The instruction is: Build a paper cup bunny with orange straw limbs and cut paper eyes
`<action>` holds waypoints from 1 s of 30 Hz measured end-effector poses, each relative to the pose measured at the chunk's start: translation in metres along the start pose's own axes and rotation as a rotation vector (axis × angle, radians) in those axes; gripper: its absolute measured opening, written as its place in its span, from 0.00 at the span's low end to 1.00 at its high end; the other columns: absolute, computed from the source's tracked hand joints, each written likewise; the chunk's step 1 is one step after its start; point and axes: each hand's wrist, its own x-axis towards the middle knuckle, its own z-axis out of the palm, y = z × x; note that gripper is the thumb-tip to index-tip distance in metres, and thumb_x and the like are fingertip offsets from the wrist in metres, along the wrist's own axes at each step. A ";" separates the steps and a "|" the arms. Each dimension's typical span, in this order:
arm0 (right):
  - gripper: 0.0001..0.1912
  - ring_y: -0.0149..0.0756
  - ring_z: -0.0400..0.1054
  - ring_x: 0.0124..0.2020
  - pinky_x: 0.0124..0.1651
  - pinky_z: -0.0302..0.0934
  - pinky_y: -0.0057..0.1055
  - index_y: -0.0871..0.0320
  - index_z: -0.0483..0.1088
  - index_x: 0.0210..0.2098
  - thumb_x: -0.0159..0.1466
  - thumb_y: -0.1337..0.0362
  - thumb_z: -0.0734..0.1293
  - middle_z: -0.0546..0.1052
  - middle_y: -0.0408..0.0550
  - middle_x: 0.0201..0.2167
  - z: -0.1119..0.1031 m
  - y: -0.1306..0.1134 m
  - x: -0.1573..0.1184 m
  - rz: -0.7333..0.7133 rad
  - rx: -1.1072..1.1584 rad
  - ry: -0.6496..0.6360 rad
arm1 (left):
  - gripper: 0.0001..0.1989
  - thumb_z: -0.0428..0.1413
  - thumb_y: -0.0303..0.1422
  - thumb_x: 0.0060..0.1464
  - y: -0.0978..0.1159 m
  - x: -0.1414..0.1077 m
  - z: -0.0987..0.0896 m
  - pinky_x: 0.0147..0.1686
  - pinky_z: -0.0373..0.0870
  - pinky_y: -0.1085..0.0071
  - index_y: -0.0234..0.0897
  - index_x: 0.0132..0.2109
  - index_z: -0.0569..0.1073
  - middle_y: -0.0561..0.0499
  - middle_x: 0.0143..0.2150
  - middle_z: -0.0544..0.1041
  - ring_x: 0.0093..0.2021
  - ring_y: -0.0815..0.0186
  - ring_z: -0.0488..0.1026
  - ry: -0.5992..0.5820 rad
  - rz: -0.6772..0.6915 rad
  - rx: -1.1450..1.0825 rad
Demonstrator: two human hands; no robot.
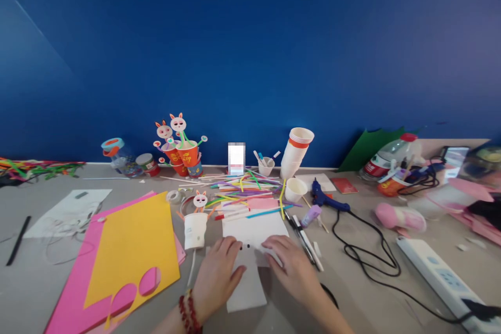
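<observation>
While both hands press flat, fingers spread, on the white paper (250,255), the left hand (217,276) and right hand (291,266) seem to be creasing it; a clean fold likely needs steady pressure. Just left of the paper stands a white cup (194,229); marker pens (305,240) lie at its right, straws (242,193) behind.

Bare tabletop (31,292) lies open at near left. Straws (242,190), a white cup (194,229) and pens (305,240) crowd just beyond the hands (254,271). To the right, a black cord (368,255) and power strip (438,271) bar the way.
</observation>
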 end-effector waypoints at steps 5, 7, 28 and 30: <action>0.10 0.45 0.74 0.43 0.46 0.68 0.37 0.56 0.74 0.43 0.66 0.70 0.62 0.79 0.51 0.41 0.003 -0.004 0.019 -0.014 -0.003 -0.016 | 0.18 0.57 0.28 0.58 0.002 0.012 0.002 0.53 0.70 0.54 0.36 0.55 0.69 0.43 0.54 0.72 0.54 0.51 0.69 -0.018 -0.037 0.090; 0.09 0.44 0.74 0.41 0.43 0.68 0.36 0.56 0.73 0.40 0.69 0.66 0.60 0.79 0.52 0.39 -0.001 0.010 0.011 0.033 -0.042 0.059 | 0.18 0.57 0.29 0.58 0.001 0.013 0.003 0.54 0.70 0.54 0.36 0.55 0.69 0.43 0.54 0.72 0.54 0.51 0.69 -0.018 -0.047 0.089; 0.16 0.45 0.75 0.31 0.31 0.63 0.36 0.54 0.68 0.29 0.66 0.55 0.57 0.77 0.50 0.31 -0.018 0.077 -0.070 0.545 -0.444 0.153 | 0.16 0.55 0.29 0.61 -0.010 0.009 0.012 0.53 0.73 0.52 0.37 0.56 0.69 0.40 0.54 0.72 0.55 0.52 0.69 0.112 0.130 -0.056; 0.16 0.45 0.76 0.30 0.29 0.62 0.34 0.54 0.68 0.29 0.66 0.54 0.56 0.78 0.50 0.29 -0.018 0.077 -0.070 0.539 -0.446 0.177 | 0.16 0.55 0.28 0.61 -0.010 0.010 0.011 0.53 0.73 0.52 0.37 0.55 0.69 0.40 0.53 0.73 0.55 0.52 0.70 0.130 0.138 -0.065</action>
